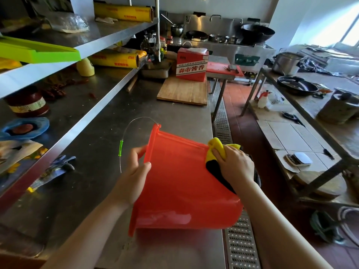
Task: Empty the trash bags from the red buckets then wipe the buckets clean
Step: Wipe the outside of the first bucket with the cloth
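Step in hand: wiping stage, no trash bag visible in or on this bucket, so emptying looks done for it. Red bucket [180, 181] is tipped on its side over the counter [108, 117] edge, mouth facing left toward the shelves, base to the right; wire handle w/ green grip [121, 148] sticks out off the rim.

Left hand [134, 171] grips the rim, thumb on the outer wall, fingers curled inside the mouth. Right hand [235, 164] presses a yellow cloth [216, 149] on the outer wall near the base, fingers curled over it; dark patch under the palm, can't tell if it's part of the cloth or shadow.

Next, prob.: left hand needs to rotate the bucket so the cloth reaches unwiped wall, then inside. Firm rim grip needed, bucket overhangs the floor drain [240, 247].
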A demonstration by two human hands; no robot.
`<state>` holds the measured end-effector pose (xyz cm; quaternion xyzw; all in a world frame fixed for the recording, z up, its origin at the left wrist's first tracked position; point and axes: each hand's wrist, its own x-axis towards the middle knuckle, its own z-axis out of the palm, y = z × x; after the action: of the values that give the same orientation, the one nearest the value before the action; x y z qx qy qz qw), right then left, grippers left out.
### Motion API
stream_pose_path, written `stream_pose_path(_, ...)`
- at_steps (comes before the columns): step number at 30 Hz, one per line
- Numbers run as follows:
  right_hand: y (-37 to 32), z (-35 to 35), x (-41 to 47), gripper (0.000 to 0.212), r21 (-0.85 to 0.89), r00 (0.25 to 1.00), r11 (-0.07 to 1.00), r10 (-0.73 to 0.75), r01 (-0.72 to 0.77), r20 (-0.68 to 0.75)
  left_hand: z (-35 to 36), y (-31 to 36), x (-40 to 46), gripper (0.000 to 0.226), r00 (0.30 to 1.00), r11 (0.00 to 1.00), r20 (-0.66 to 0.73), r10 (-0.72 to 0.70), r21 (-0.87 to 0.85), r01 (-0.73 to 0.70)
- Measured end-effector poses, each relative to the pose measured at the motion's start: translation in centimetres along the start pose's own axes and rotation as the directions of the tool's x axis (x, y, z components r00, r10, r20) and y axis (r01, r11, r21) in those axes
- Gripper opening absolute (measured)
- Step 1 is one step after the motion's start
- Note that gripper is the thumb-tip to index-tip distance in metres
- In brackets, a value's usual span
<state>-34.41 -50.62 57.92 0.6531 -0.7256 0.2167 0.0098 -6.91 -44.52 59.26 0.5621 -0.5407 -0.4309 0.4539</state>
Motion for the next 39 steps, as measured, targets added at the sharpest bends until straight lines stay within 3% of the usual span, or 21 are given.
stream_pose_path(2,1.4,-0.2,-0.4,0.035,0.031,0.999,0.999,0.042,-0.042,0.014,0.0,0.9,0.5,0.037,0.999,0.998,-0.019,-0.049,0.045,0.050)
stream_pose_path(6,3.1,-0.3,-1.3,0.035,0.125,0.995,0.988,0.085,-0.090,0.044,0.3,2.5,2.7,0.065,0.999,0.992,-0.051,-0.020,0.126,0.027)
stream_pose_path(11,4.1,0.2,-1.6,0.031,0.218,0.992,0.967,0.125,-0.129,0.035,1.1,3.0,4.6,0.059,0.999,0.979,0.036,0.041,0.196,-0.047)
stream_pose_path(15,5.4,0.6,-0.7,0.032,0.381,0.934,0.853,0.316,-0.356,0.165,0.9,1.9,4.9,0.053,0.997,0.978,0.052,0.062,0.198,-0.071)
stream_pose_path(19,5.3,0.8,0.9,0.037,0.249,0.902,0.874,0.364,-0.416,0.232,0.8,1.5,4.6,0.052,0.994,0.975,0.042,0.096,0.199,-0.102)
stream_pose_path(26,-0.5,0.3,3.3,0.047,-0.146,0.960,0.977,0.184,-0.156,0.209,0.8,0.8,4.2,0.051,0.992,0.973,0.020,0.128,0.191,-0.130)
stream_pose_path(32,-8.8,1.3,4.1,0.055,-0.115,0.976,0.990,-0.053,0.078,0.210,0.5,0.3,3.9,0.051,0.991,0.975,-0.010,0.135,0.181,-0.131)
stream_pose_path(39,-15.9,2.1,3.5,0.041,-0.049,0.961,0.969,-0.233,0.242,0.151,0.5,0.2,3.4,0.058,0.991,0.984,-0.055,0.123,0.134,-0.114)
